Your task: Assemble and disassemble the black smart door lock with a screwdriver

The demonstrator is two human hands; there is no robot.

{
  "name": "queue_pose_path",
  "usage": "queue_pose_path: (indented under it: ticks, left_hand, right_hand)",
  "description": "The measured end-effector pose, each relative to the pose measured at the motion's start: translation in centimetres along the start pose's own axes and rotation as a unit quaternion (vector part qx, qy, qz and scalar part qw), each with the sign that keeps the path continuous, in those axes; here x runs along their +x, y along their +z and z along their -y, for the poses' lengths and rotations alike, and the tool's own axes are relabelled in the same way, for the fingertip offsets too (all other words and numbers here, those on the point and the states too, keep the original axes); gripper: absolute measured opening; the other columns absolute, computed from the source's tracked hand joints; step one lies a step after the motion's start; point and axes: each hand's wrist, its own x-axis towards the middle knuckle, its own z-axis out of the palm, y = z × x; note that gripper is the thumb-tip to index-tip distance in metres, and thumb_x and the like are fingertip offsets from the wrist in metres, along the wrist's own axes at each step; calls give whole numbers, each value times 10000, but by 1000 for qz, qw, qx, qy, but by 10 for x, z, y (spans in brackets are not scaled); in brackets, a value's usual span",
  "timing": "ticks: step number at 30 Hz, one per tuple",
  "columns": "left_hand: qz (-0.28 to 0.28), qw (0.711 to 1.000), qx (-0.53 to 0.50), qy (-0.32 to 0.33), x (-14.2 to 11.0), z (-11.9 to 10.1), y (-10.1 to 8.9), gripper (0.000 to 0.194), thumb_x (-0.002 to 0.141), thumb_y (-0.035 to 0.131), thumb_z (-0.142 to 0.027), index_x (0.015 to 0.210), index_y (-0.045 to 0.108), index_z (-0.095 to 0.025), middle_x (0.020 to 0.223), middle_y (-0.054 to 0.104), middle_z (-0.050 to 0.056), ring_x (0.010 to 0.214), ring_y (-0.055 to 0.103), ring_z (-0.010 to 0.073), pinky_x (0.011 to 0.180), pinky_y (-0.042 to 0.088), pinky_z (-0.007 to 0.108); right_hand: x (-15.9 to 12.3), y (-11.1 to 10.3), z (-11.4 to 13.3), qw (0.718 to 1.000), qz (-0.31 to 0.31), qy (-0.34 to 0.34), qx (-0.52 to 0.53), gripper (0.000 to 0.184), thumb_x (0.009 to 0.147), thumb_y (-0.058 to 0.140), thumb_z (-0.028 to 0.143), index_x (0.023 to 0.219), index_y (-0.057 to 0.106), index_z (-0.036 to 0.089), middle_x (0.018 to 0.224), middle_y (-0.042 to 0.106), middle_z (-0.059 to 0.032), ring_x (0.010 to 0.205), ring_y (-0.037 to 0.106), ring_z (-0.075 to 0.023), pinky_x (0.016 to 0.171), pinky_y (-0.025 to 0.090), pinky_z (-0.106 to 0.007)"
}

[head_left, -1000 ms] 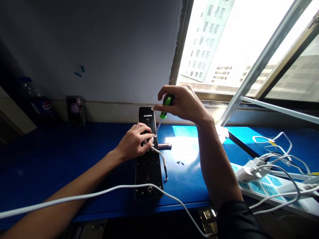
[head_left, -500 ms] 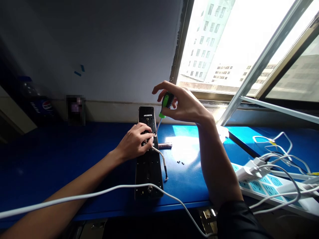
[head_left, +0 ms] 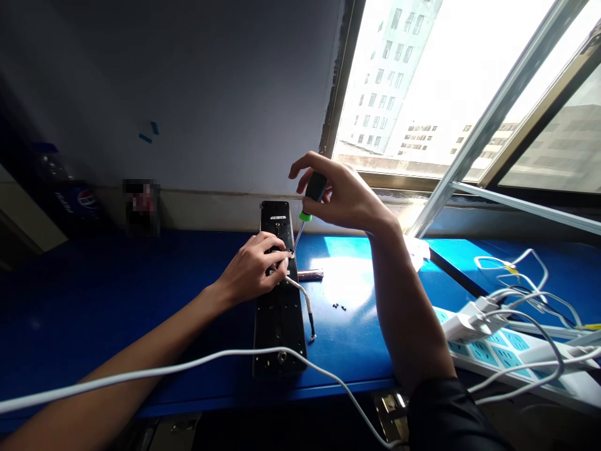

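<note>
the left hand (head_left: 258,266), half curled, pressed on the long black panel (head_left: 279,319), which lay on the blue tabletop (head_left: 188,266); whether its fingertips pinched anything could not be told. a white cable (head_left: 308,299) emerged there, running toward five o'clock. the green-and-black screwdriver (head_left: 315,186) leaned toward one o'clock, its tip at the panel's right edge, close by the left fingertips. the right hand (head_left: 345,197) gripped its handle lightly, forefinger lifted. small dark screws (head_left: 335,306) lay toward four o'clock. the step looked like turning a screw, direction unclear; the next move seemed to need a steady tip.
</note>
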Motion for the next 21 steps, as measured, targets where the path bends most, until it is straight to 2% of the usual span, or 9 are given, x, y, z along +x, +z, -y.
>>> queue_pose_path:
  ticks: [2, 4, 6, 9, 13, 18, 21]
  left_hand:
    - [1, 1000, 0, 0, 0, 0, 0, 286, 993, 551, -237, 1088, 815, -180, 1126, 725, 131, 1127, 619, 300, 971, 556, 507]
    - [1, 1000, 2, 1, 0, 0, 1, 290, 996, 549, -238, 1092, 814, -172, 1125, 725, 134, 1128, 618, 300, 969, 556, 507]
    - [-2, 1000, 5, 5, -1, 1, 1, 296, 1000, 545, -241, 1092, 814, -157, 1124, 723, 140, 1128, 616, 301, 968, 554, 504]
    - [-4, 1000, 7, 7, -1, 1, 1, 299, 1006, 537, -238, 1097, 811, -159, 1122, 722, 137, 1127, 616, 297, 966, 554, 496]
    - [-1, 1000, 5, 4, -1, 1, 1, 287, 1002, 544, -243, 1084, 810, -173, 1128, 721, 131, 1133, 614, 295, 971, 552, 492]
    - [-2, 1000, 4, -1, -1, 0, 1, 278, 995, 553, -243, 1092, 809, -194, 1132, 722, 120, 1138, 616, 291, 979, 553, 488]
    - [-3, 1000, 5, 0, -1, 1, 2, 291, 992, 555, -238, 1140, 801, -194, 1134, 724, 120, 1136, 618, 293, 981, 555, 495]
  right_hand:
    - [0, 0, 0, 1000, 8, 7, -2, 360, 829, 668, 205, 1186, 625, 221, 864, 669, 11, 690, 547, -118, 625, 426, -279]
    - [0, 0, -1, 1000, -3, 18, -8, 274, 861, 679, 265, 1128, 639, 215, 803, 647, 18, 669, 535, -118, 628, 422, -288]
    - [-1, 1, -1, 1000, -10, 12, 0, 247, 868, 662, 244, 1111, 640, 208, 798, 639, 20, 680, 543, -117, 654, 436, -289]
    - [-1, 1, -2, 1000, 8, 5, 14, 366, 822, 644, 167, 1183, 611, 222, 884, 663, 15, 686, 545, -111, 632, 433, -280]
    - [0, 1, -1, 999, 10, 31, 1, 294, 860, 660, 240, 1151, 615, 243, 805, 633, 29, 668, 553, -126, 627, 429, -297]
    - [2, 1, -1, 999, 0, 35, 17, 373, 801, 634, 156, 1160, 610, 253, 925, 678, 9, 740, 605, -140, 660, 467, -305]
    - [2, 0, -2, 999, -10, 35, 12, 385, 783, 632, 146, 1154, 612, 247, 920, 683, 10, 748, 614, -143, 670, 477, -311]
